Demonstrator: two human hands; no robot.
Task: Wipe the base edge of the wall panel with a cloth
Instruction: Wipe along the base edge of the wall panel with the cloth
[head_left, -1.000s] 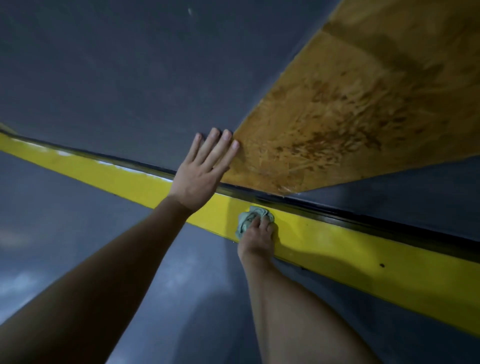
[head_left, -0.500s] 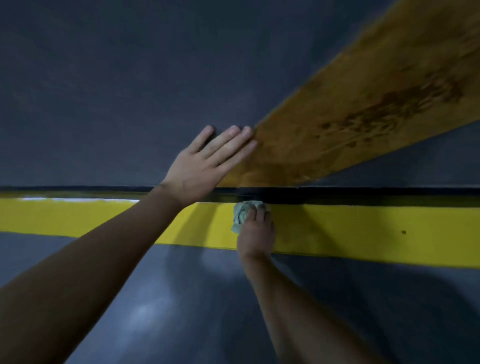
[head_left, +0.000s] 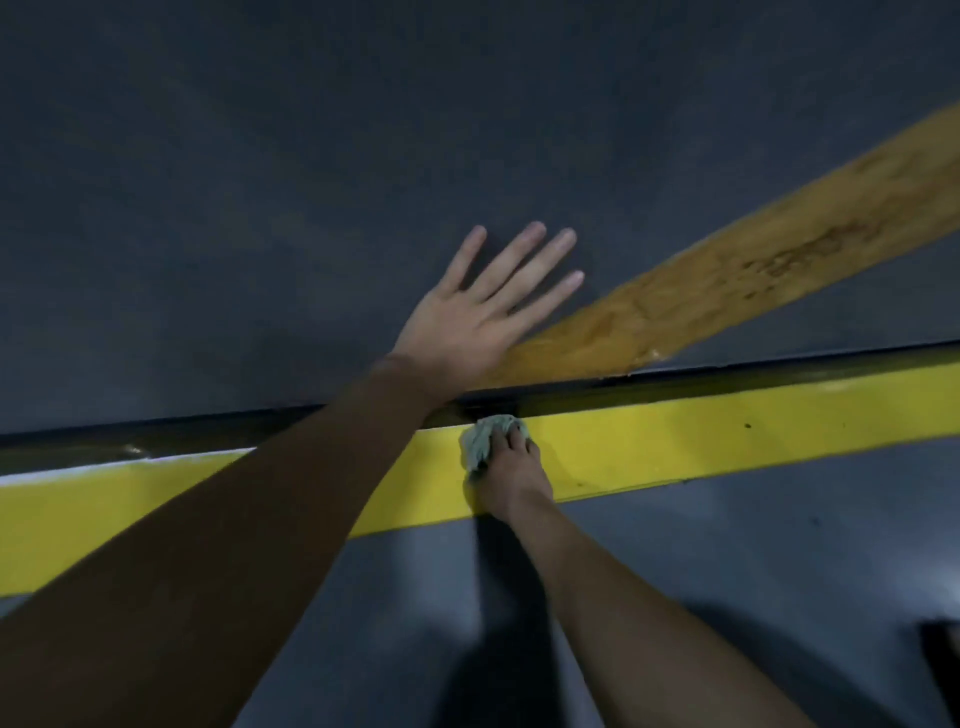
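My left hand (head_left: 467, 317), now splayed flat, braces higher on the wall panel (head_left: 260, 208); my right hand (head_left: 511, 467) still grips the cloth (head_left: 483, 441) at the base edge (head_left: 675, 387).

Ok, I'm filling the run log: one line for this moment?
left hand flat on wall panel | right hand presses cloth on yellow base edge

Just one head-worn wide-angle cam, looking forward and down. It sits close to the wall panel (head_left: 260, 208), right where it meets the floor (head_left: 727, 551), slightly tilted.
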